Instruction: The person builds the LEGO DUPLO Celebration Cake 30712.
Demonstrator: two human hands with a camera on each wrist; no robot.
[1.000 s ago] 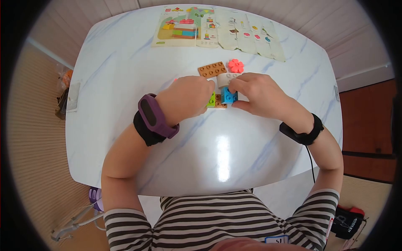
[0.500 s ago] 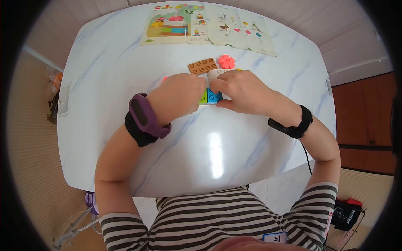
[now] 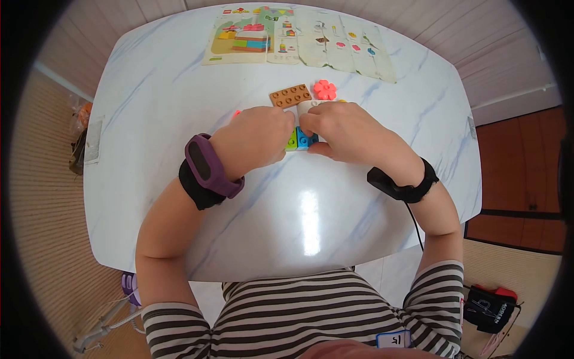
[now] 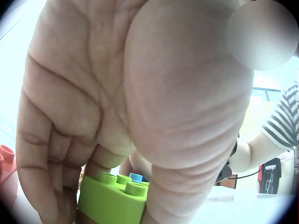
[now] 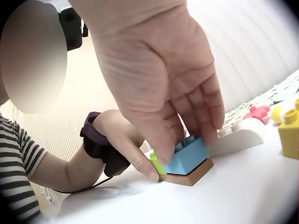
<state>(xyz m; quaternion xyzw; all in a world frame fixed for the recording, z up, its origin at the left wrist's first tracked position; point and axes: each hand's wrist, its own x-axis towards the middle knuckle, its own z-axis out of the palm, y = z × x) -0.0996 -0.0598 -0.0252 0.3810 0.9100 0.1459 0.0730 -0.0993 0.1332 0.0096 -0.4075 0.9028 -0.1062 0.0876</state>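
In the left wrist view a lime green brick (image 4: 112, 200) sits between the thumb and fingers of my left hand (image 3: 256, 136). My right hand (image 3: 353, 133) pinches a light blue brick (image 5: 186, 157) between thumb and fingertips. The two bricks stand side by side on a brown plate (image 5: 192, 177). A thin dark gap shows between the blue brick and the plate at its outer side. Just behind the right fingers lies a white brick with a rounded end (image 5: 242, 136). The hands cover most of the green and blue bricks from above.
Beyond the hands lie another brown studded plate (image 3: 290, 95) and a coral flower (image 3: 324, 90). A yellow brick (image 5: 289, 133) stands to the right, and a coral piece (image 4: 6, 163) shows beside the left hand. An unfolded instruction leaflet (image 3: 239, 51) is spread along the table's far edge.
The blue brick has moved left over the bare brown studs and now stands against the green brick. My right forearm has swung inward. The head view has shifted a little.
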